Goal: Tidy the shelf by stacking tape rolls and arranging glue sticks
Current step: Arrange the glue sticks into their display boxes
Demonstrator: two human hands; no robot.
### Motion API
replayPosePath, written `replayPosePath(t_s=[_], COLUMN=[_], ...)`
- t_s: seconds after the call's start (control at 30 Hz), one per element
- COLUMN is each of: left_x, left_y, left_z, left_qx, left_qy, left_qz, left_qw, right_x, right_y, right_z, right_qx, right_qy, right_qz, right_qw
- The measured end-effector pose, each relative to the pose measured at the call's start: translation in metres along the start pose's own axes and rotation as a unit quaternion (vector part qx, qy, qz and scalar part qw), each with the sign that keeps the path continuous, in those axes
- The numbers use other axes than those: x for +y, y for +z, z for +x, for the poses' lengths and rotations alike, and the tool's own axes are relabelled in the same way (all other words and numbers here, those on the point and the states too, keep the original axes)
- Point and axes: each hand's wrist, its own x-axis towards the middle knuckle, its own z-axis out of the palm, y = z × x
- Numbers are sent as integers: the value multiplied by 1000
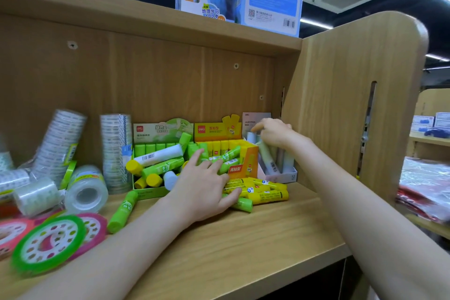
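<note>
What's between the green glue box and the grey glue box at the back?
In the head view, the yellow glue box stands between the green glue box and the grey glue box, with loose green and yellow sticks lying across it.

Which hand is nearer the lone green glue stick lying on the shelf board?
Left. The left hand rests just right of the green glue stick; the right hand is farther back at the grey box.
</note>
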Motion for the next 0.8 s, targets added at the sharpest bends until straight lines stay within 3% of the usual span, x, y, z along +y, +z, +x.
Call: replayPosePath(t_s=[0.13, 0.3, 0.53, 0.8], left_x=[1, 1, 1, 0], left_y=[3, 5, 6, 11], left_z=[1, 2, 2, 3], left_qx=[31, 58, 58, 77], left_qy=[0, 0, -1, 3], left_qz=[-16, -24, -29, -8], left_qw=[999, 998, 998, 997], right_x=[12, 14, 1, -4], right_y=[-1, -4, -21, -16], right_z=[-12, -15, 3, 11], right_qx=[-1, 3, -20, -4], right_qy=[-48, -89, -59, -87], right_qz=[64, 20, 6, 62], right_qw=[997, 996, 998, 994])
